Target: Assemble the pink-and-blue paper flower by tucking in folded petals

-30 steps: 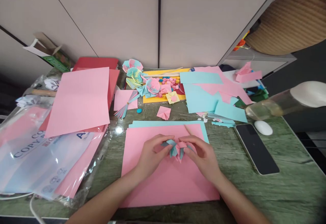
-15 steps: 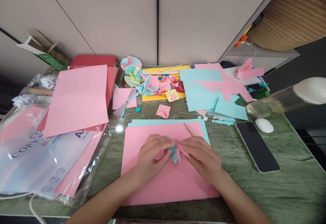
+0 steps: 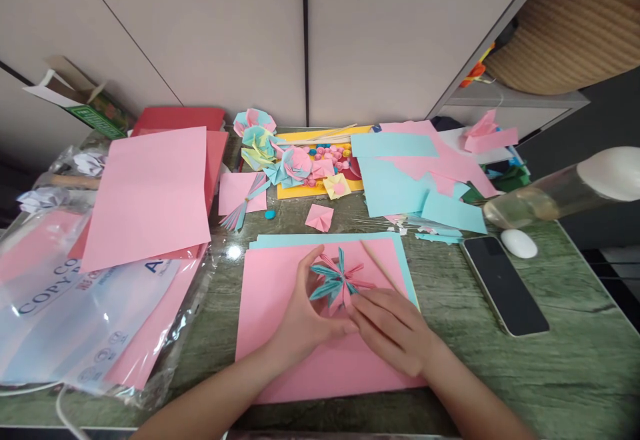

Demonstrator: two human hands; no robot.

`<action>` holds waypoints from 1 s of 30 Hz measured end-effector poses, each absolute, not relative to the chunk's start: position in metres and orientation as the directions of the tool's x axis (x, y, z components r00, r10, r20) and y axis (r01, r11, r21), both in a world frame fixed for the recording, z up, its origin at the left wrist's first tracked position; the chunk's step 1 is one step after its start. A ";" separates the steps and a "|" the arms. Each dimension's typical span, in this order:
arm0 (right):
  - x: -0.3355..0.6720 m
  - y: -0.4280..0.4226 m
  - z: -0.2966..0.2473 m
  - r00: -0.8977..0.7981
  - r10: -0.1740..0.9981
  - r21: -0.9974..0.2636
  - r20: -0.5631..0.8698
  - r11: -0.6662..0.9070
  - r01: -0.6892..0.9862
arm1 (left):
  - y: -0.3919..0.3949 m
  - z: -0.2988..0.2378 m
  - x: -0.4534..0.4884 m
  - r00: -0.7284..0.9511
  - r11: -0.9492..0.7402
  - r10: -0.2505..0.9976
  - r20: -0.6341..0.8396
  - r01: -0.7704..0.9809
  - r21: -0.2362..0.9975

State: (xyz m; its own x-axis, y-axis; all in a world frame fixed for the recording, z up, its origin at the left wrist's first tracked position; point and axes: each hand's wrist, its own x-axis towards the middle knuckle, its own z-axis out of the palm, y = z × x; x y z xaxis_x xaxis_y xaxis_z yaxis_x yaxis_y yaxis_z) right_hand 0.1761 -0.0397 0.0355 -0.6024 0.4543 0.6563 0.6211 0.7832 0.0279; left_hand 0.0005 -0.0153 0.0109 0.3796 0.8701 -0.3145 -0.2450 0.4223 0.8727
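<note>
A folded paper flower (image 3: 336, 279) with pink and blue spikes stands fanned out over a large pink sheet (image 3: 305, 373) on the green table. My left hand (image 3: 305, 313) is closed around its left and lower side, thumb and fingers pinching the base. My right hand (image 3: 395, 330) lies just to the right and below, fingertips pressed together against the flower's base. A thin wooden stick (image 3: 377, 263) lies on the sheet beside the flower. A blue sheet (image 3: 320, 239) peeks out beneath the pink one.
Finished paper flowers and beads (image 3: 295, 160) sit at the back on a yellow sheet. Pink sheets (image 3: 150, 190) and a plastic paper pack (image 3: 55, 307) lie left. Blue and pink offcuts (image 3: 410, 180), a phone (image 3: 503, 283), a white oval object (image 3: 520, 243) and a bottle (image 3: 560, 193) are right.
The bundled paper piece has opened into a spread star of spikes. My left hand has rotated up around it and my right hand has slid lower to its base.
</note>
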 end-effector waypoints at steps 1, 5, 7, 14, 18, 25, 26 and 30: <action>0.177 -0.041 0.037 -0.620 0.476 0.015 0.623 0.785 0.619 | -0.014 0.011 0.000 0.384 0.421 0.869 -0.314 -0.237 0.876; 0.182 -0.047 0.040 -0.580 0.556 -0.095 0.595 0.765 0.637 | -0.008 0.016 -0.003 0.356 0.396 0.880 -0.314 -0.184 0.900; 0.183 -0.048 0.041 -0.567 0.583 -0.136 0.582 0.757 0.639 | -0.007 0.019 -0.004 0.341 0.371 0.890 -0.303 -0.155 0.916; 0.181 -0.045 0.044 -0.544 0.568 -0.165 0.618 0.770 0.617 | -0.005 0.021 -0.005 0.377 0.263 0.909 -0.180 -0.183 0.947; 0.180 -0.044 0.043 -0.565 0.539 -0.094 0.625 0.770 0.631 | -0.007 0.016 -0.005 0.363 0.207 0.920 -0.147 -0.133 0.969; 0.176 -0.042 0.020 -0.492 0.429 -0.090 0.757 0.815 0.572 | -0.012 0.016 -0.004 0.238 -0.155 0.962 0.136 0.060 0.986; 0.175 -0.042 0.019 -0.504 0.443 -0.090 0.741 0.810 0.579 | -0.012 0.016 -0.003 0.227 -0.192 0.960 0.167 0.093 0.977; 0.172 -0.044 0.025 -0.519 0.450 -0.073 0.727 0.802 0.593 | -0.010 0.016 -0.003 0.301 -0.199 0.941 0.154 0.125 0.972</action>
